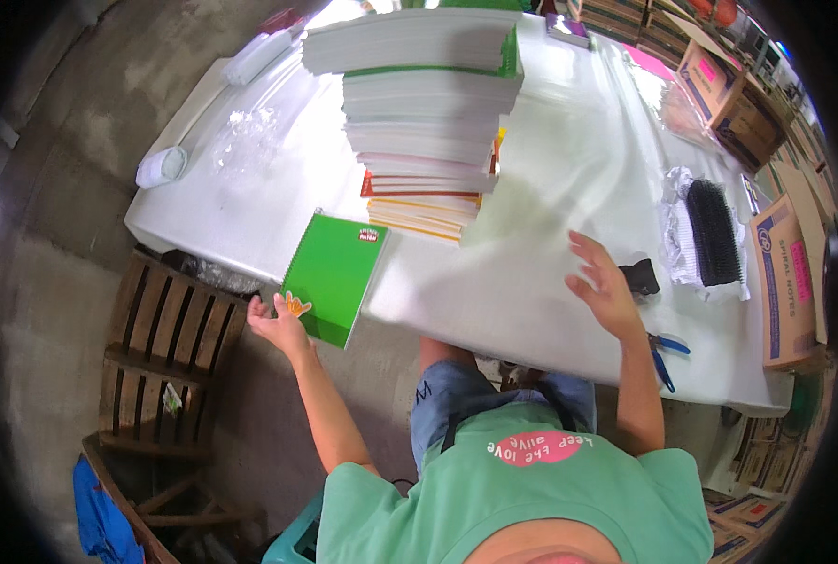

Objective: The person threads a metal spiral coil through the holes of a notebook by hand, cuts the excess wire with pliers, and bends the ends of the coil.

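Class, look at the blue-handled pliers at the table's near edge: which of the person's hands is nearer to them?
Right. The right hand hovers open just above-left of the blue-handled pliers; the left hand holds the green notebook far across.

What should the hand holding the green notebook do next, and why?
Probably set it down flat. The left hand holds the green notebook by its lower corner, and it hangs half off the edge of the white table. The right hand hovers open above the bare tabletop, beside the tall stack of notebooks.
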`<act>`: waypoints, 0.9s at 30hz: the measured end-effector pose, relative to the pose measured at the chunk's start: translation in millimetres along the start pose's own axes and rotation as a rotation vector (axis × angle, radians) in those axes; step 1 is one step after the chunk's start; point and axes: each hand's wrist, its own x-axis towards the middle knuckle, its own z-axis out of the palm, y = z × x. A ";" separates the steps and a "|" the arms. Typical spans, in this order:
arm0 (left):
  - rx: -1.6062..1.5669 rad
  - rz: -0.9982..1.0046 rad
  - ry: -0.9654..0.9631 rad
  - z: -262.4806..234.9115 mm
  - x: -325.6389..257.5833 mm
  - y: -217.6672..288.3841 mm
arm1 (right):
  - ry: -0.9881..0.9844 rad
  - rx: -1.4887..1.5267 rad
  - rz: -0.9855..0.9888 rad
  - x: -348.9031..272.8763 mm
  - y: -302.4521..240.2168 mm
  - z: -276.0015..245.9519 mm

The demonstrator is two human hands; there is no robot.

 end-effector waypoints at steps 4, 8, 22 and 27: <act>-0.135 0.369 -0.199 65.7 -4.4 106.1 | 0.023 1.020 0.268 59.0 7.3 26.4; -0.234 -0.492 -1.011 173.8 32.6 112.8 | 0.160 1.240 0.569 128.4 10.7 77.3; -0.310 -0.614 -1.161 243.0 7.3 69.8 | 0.007 1.225 0.331 165.0 -7.1 111.1; -0.307 -0.586 -1.196 245.8 -12.0 79.8 | -0.029 1.268 0.385 167.0 -6.6 96.9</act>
